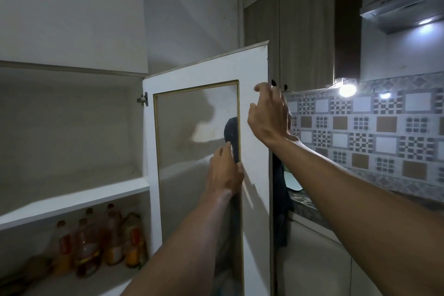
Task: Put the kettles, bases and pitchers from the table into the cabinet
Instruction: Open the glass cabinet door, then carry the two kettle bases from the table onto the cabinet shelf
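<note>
No kettle, base or pitcher is in view. The white cabinet (72,190) stands in front of me, and its upper compartment holds nothing. Its door (254,175), white-framed with a glass panel, is swung out towards me. My right hand (269,115) holds the door's free edge near the top, with the fingers curled round it. My left hand (225,173) lies lower down against the inner frame beside the glass, fingers spread, holding nothing.
Several oil bottles (101,243) stand on the cabinet's lower shelf. A dark cloth (281,199) hangs behind the door's edge. To the right are a countertop (305,204), a tiled wall (372,132), wooden upper cabinets (307,31) and a lit hood (408,12).
</note>
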